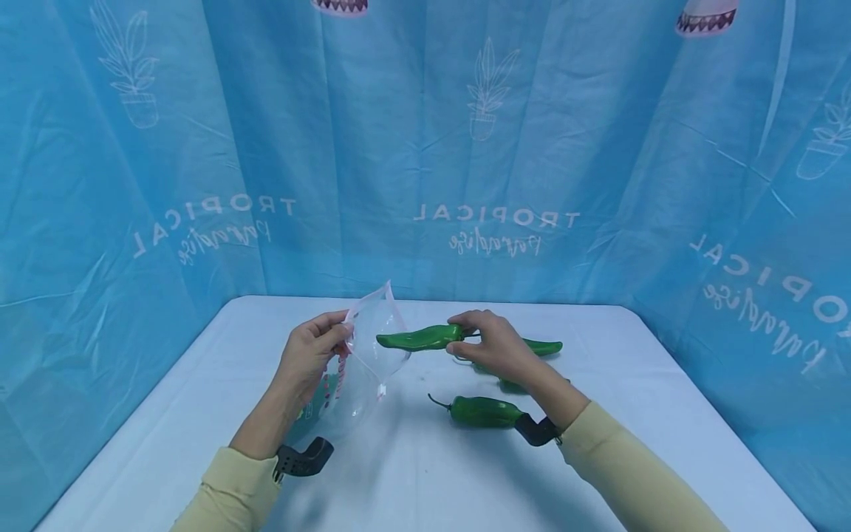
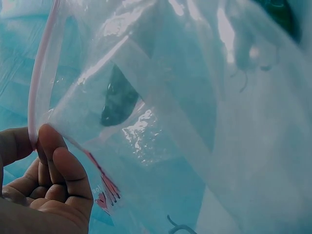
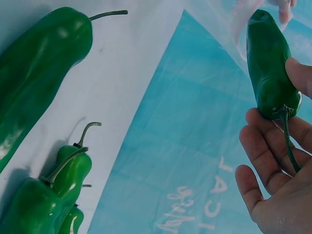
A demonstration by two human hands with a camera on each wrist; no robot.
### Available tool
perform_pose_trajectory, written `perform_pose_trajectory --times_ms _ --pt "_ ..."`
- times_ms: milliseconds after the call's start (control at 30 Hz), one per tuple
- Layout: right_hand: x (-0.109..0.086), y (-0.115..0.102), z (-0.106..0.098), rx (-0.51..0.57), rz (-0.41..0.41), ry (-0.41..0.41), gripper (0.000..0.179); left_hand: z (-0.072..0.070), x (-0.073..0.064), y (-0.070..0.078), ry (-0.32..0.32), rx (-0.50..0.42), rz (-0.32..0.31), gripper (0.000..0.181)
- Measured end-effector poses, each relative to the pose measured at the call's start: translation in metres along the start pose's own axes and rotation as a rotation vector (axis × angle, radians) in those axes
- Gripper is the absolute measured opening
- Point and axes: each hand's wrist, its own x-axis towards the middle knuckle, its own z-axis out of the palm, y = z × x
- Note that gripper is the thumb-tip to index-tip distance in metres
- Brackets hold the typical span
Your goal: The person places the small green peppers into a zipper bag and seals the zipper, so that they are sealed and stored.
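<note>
My left hand (image 1: 312,351) pinches the pink-edged rim of a clear plastic zip bag (image 1: 362,369), which hangs with its mouth spread toward the right. Between thumb and fingers my right hand (image 1: 495,343) grips a long green pepper (image 1: 419,338) near its stem end. The pepper's tip points left and overlaps the bag's mouth in the head view. In the left wrist view, the dark green pepper tip (image 2: 119,97) shows through the film. The right wrist view has the held pepper (image 3: 270,63) with its stem lying over the palm.
Another green pepper (image 1: 484,412) lies on the white table (image 1: 412,480), below the right wrist. Several more peppers (image 3: 70,175) lie grouped behind the right hand, partly hidden by it. A blue printed curtain (image 1: 425,148) surrounds the table's back and sides.
</note>
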Motion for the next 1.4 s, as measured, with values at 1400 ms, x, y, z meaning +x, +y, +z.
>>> perform_pose_trajectory --times_ms 1400 --pt "0.037 -0.048 0.033 -0.245 -0.173 -0.053 0.044 0.001 0.001 0.001 0.002 0.007 -0.01 0.037"
